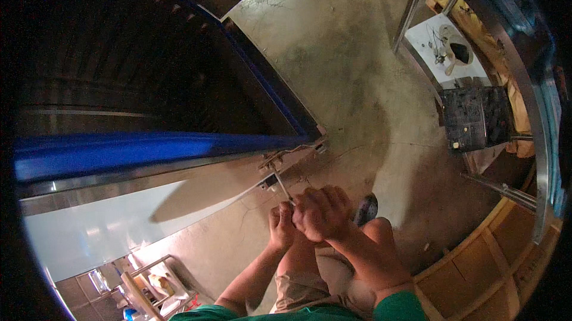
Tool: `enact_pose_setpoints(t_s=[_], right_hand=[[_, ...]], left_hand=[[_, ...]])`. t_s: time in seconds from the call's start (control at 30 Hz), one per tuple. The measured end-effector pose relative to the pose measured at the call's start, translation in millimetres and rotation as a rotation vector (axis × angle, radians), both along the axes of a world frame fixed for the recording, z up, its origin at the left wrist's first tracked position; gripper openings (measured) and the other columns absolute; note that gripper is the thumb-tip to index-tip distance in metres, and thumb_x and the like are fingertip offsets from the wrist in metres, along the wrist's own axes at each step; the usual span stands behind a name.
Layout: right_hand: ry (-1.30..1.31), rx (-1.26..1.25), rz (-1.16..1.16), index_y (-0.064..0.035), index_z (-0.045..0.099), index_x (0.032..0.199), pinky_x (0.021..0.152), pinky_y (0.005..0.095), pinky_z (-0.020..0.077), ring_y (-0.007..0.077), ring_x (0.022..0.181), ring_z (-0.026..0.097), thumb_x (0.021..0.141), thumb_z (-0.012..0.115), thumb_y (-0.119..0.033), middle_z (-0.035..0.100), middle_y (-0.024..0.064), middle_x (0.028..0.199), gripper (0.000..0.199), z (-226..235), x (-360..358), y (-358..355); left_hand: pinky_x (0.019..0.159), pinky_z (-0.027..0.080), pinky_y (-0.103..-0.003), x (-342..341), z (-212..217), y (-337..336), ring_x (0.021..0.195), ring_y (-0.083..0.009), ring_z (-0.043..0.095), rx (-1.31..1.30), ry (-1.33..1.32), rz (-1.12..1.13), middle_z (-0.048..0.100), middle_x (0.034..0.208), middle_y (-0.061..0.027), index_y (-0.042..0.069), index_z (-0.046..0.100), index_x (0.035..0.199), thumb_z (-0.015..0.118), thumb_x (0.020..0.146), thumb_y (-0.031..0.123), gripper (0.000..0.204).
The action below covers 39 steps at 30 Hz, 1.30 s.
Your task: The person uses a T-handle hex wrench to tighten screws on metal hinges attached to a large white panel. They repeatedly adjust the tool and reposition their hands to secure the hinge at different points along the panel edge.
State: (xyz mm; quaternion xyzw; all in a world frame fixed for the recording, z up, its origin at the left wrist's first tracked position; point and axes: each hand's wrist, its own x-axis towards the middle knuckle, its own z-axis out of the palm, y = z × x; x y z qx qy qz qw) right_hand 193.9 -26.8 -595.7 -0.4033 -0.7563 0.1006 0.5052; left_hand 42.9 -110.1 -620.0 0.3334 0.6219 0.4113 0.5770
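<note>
My right hand [322,214] is closed around the hidden handle end of a tool with a thin silver shaft [282,186]. Pressed close beside it, my left hand [282,226] is a fist at the near end of the shaft. I cannot tell how much of the tool the left fingers grip. The shaft's far tip reaches a small metal fitting [271,165] under the lower corner of a dark cabinet with a blue edge [119,153]. A small dark block [269,181] sits right by the shaft. The exact kind of tool is hidden by my fingers.
The cabinet's dark ribbed interior [137,65] fills the upper left, above a pale panel [113,223]. On the right stands a metal frame [542,160] with a black box [478,118] and a white board [426,47]. Wooden framing [476,261] lies lower right, on concrete floor [351,71].
</note>
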Motion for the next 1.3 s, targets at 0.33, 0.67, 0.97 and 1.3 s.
enact_pose_setpoints(t_s=[0.33,0.67,0.97,1.3], right_hand=[[0.664,-0.619,-0.523,-0.0024,0.050,0.081,0.060,0.0396,0.0424,0.0285,0.063,0.051,0.106,0.040,-0.032,0.052,0.0136,0.074,0.040,-65,-60,-29],[2.162,-0.866,-0.688,-0.0068,0.053,0.079,0.060,0.0358,0.0410,0.0203,0.063,0.050,0.104,0.044,-0.043,0.051,0.0047,0.071,0.045,-72,-155,-73],[1.932,-0.804,-0.971,-0.0105,0.055,0.069,0.050,0.0359,0.0408,0.0148,0.052,0.049,0.104,0.048,-0.040,0.049,-0.0005,0.058,0.046,-8,-200,-52],[0.731,-1.155,-0.871,-0.0011,0.060,0.077,0.062,0.0519,0.0523,0.0409,0.065,0.066,0.096,0.056,-0.036,0.064,0.0202,0.070,0.040,72,-141,-60]], left_hand=[[0.051,0.041,-0.027,28,88,17,0.057,-0.0085,0.050,0.180,0.837,-0.041,0.056,0.063,-0.0043,0.004,0.055,0.098,0.067,0.094,0.013,0.016],[0.062,0.057,-0.042,34,116,114,0.070,-0.0322,0.071,0.417,1.112,-1.388,0.071,0.079,-0.0131,0.009,0.070,0.096,0.060,0.092,0.043,0.035],[0.072,0.056,-0.048,97,84,160,0.081,-0.0371,0.072,0.227,1.392,-1.776,0.072,0.088,-0.0192,0.004,0.074,0.090,0.060,0.090,0.038,0.037],[0.078,0.053,-0.044,95,45,166,0.090,-0.0339,0.070,0.298,1.178,-2.029,0.071,0.095,-0.0220,0.002,0.071,0.103,0.061,0.089,0.041,0.043]])
